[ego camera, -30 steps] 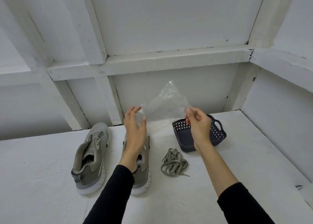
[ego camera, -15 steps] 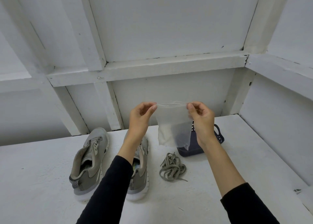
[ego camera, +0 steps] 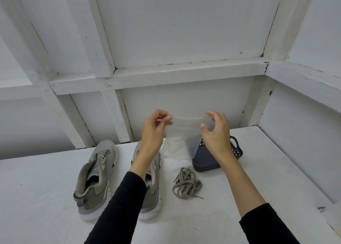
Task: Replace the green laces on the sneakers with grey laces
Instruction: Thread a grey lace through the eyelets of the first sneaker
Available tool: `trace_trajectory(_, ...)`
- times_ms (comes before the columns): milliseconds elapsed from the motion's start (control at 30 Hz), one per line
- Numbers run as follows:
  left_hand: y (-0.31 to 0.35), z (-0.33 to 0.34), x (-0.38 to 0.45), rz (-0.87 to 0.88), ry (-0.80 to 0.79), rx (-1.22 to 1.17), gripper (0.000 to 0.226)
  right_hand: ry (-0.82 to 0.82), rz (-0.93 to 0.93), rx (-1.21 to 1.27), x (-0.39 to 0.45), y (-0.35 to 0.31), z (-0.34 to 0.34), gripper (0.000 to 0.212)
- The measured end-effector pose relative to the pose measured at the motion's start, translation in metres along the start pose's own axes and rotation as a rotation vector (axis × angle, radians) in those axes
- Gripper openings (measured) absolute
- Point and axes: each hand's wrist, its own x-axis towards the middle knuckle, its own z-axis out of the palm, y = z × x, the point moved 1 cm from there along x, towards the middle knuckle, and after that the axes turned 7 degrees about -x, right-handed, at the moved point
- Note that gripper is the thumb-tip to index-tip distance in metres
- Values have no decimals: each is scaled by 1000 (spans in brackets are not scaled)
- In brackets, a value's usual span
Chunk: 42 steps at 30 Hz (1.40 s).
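Note:
Two grey sneakers stand side by side on the white table, toes away from me: the left sneaker (ego camera: pixel 96 177) without laces, the right sneaker (ego camera: pixel 154 179) partly hidden by my left forearm. A loose bundle of grey-green laces (ego camera: pixel 186 183) lies to their right. I hold a clear plastic bag (ego camera: pixel 181 133) up by its top edge above the table. My left hand (ego camera: pixel 153 131) pinches the bag's left corner and my right hand (ego camera: pixel 215 133) pinches the right corner. The bag hangs down and looks empty.
A dark blue perforated basket (ego camera: pixel 208 162) with a handle sits behind the laces, partly behind my right hand and the bag. White walls with beams close in the table (ego camera: pixel 258 188) at the back and right.
The bag was turned from pointing upward to hanging down from its top edge. Both hands rose and now grip its two upper corners, a little wider apart.

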Motion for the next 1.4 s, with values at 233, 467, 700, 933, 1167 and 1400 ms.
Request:
trace_trajectory(233, 5, 6, 2, 3, -58, 33, 7, -191, -239, -43, -2, -22, 8, 5)
trace_trajectory(467, -3, 7, -5, -19, -60, 23, 11, -139, -256, 35, -7, -17, 20, 8)
trace_trajectory(700, -9, 17, -8, -5, 21, 77, 20, -106, -297, -139, -7, -3, 15, 6)
trace_trajectory(933, -19, 26, 7, -16, 144, 63, 21, -109, -228, -233, -4, 35, -8, 9)
trace_trajectory(1167, -44, 61, 12, -34, -49, 117, 11, 53, -58, -334, 12, 79, -26, 11)
trace_trajectory(1400, -93, 83, 1, -122, -309, 681, 10, -37, 116, -708, 9, 126, -8, 19)
